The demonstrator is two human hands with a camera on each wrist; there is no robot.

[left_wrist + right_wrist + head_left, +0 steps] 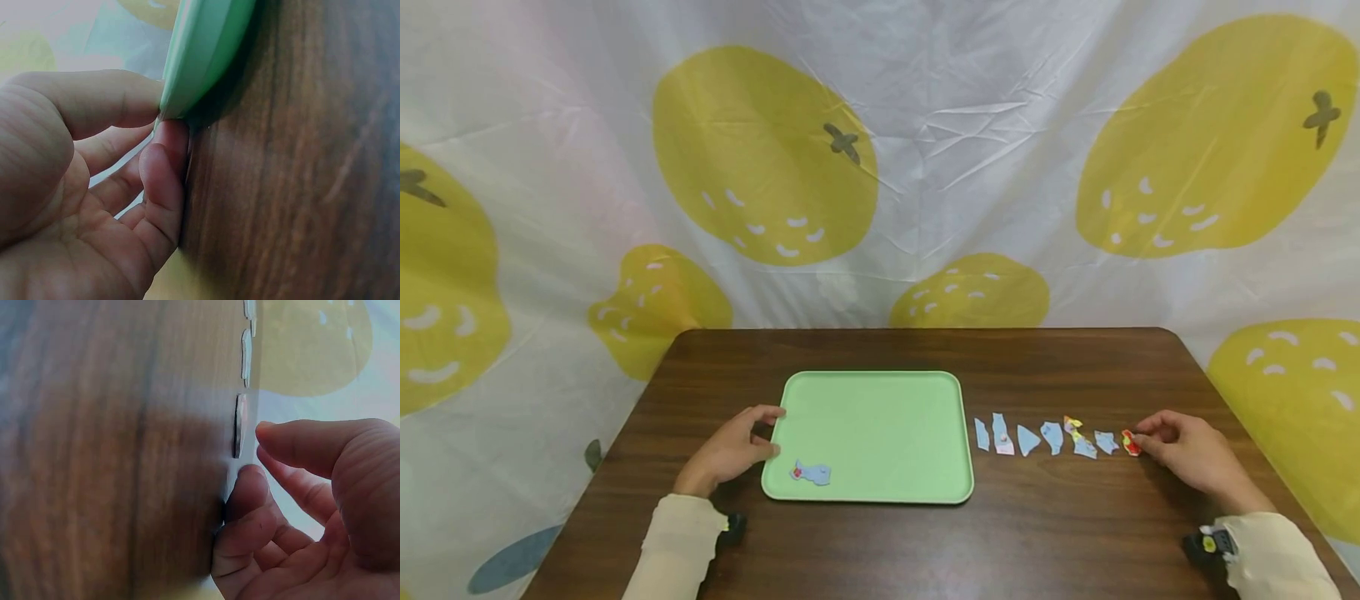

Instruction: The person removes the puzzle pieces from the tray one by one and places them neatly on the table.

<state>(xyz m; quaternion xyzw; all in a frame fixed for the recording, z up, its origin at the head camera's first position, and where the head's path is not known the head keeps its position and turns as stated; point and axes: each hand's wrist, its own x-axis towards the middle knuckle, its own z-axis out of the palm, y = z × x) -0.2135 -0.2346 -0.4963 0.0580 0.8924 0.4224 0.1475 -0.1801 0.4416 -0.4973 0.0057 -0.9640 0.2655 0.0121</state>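
Note:
My left hand (730, 446) rests at the left edge of a pale green tray (880, 417), thumb and index finger apart along the rim. In the left wrist view its thumb (115, 103) touches the rim, with other fingers bent below. An irregular light-blue puzzle piece (814, 474) with a red spot lies at the tray's front left. My right hand (1195, 450) is beside a small red puzzle piece (1130, 442) at the right end of a row. The right wrist view shows a piece (240, 426) on the table, just apart from the thumb and fingertips.
Between the tray and the red piece runs a row of several irregular pieces, including a triangular blue one (1027, 440) and a blue-and-yellow one (1081, 440). All lie on a dark wooden table (865, 550). A curtain with yellow fruit (767, 158) hangs behind it.

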